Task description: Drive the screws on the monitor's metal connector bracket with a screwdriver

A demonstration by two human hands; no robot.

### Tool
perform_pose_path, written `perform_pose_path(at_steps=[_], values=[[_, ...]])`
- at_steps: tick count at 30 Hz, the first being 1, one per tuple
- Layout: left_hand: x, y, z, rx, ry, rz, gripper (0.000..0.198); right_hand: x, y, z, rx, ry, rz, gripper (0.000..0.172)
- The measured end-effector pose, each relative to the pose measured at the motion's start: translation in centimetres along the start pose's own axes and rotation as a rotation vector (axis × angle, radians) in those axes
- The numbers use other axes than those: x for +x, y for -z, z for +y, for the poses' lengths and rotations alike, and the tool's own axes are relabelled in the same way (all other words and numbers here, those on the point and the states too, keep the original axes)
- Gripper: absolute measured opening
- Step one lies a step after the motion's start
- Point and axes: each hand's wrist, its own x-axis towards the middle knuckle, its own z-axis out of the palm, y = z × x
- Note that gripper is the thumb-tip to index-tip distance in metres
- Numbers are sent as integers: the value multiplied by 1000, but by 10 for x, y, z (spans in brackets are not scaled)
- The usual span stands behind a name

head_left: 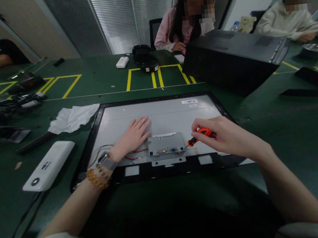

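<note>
As left grip splays on panel | right grip clasps screwdriver

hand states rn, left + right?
Left hand: open, palm down on the grey panel, holding nothing visible.
Right hand: closed, holding the orange-and-black screwdriver, tip at the metal bracket.

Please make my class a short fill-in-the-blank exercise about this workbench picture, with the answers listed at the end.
1. The right hand holds an orange-and-black ____.
2. The left hand rests on the panel with its palm facing ____.
3. The thick lines on the green table are coloured ____.
4. Seen from the person, the crumpled sheet lies at the panel's ____ side.

Missing words: screwdriver; down; yellow; left.
</note>
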Motion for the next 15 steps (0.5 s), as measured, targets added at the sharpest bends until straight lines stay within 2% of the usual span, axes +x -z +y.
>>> perform_pose_path(at_steps=[5, 15], values=[[0, 2, 1, -2, -2, -7, 55, -1, 1, 2, 47, 47, 3, 10], [0, 2, 1, -8, 5, -8, 55, -2, 3, 2, 126, 75, -22, 11]])
